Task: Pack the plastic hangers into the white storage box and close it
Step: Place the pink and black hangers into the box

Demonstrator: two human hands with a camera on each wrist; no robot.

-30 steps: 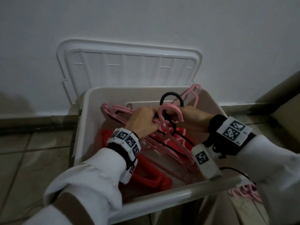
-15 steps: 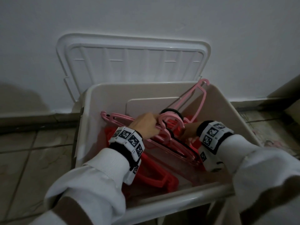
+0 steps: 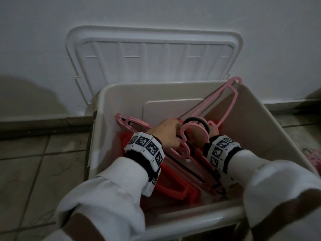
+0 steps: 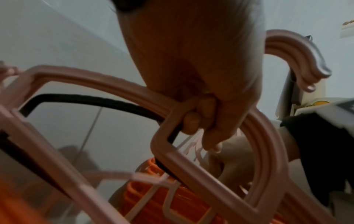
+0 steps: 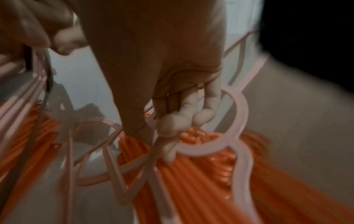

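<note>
**A:** From the head camera, how far along am I?

**B:** Most of it looks done. A red stack lies on the floor of the box, and the pink bundle is inside, leaning over it. One pink hanger pokes above the box's back rim. The lid stands open behind the box, so closing is left.

**A:** My left wrist camera?

**B:** Your left hand has its fingers curled around the pink bundle's neck, with a black hanger in the bundle.

**A:** Right wrist?

**B:** Blurred, but your right hand hooks its fingers around thin pink hanger bars just above the red stack.
</note>
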